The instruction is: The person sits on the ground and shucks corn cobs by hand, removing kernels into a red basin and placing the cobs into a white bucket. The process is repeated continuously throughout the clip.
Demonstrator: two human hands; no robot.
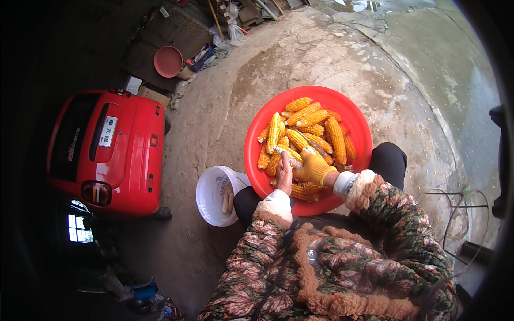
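A large red plastic basin [257, 120] holds many ears of yellow corn [336, 140] in front of me. My bare left hand [284, 175] grips a partly shelled ear of corn [290, 154], whose near end shows pale, bare cob. My right hand [314, 168], in a yellow knit glove, closes on the same ear from the other side; its fingertips are partly hidden. Another pale ear tip [309, 150] shows just beyond the glove. A thin dark tool [312, 143] lies across the ears, its exact kind unclear.
A white plastic bucket [207, 196] with several bare cobs [227, 199] stands left of the basin, beside my knee. A red car [136, 152] is parked farther left. Beyond are a reddish round basin [168, 61] and clutter. Loose kernels dot the concrete floor [321, 52]; a wire frame [457, 206] stands right.
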